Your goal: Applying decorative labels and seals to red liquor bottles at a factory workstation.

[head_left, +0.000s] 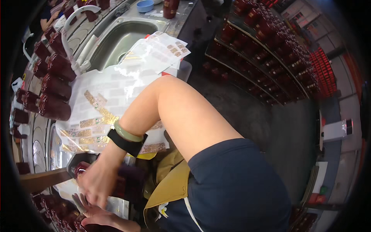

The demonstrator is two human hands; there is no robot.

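My right arm crosses from the right, with a green bangle and a black wristband at the wrist. My right hand [99, 181] is motion-blurred, and its fingers point down toward my left hand. A dark red glazed vessel [130, 185] lies beside it, partly hidden by the wrist. Close below, my left hand [96, 213] has its fingers stretched apart, with greyish coverings on some fingertips; I see nothing held in it. Sheets of gold decals [91, 131] lie under a white translucent sheet [116, 83] next to my right forearm.
A steel sink [123, 36] with a white curved tap [66, 38] lies beyond the sheets. Dark red jars [56, 87] line the left side; more fill the shelves [255, 50] at right. A blue bowl [145, 5] stands by the sink. Another person [48, 19] is at far left.
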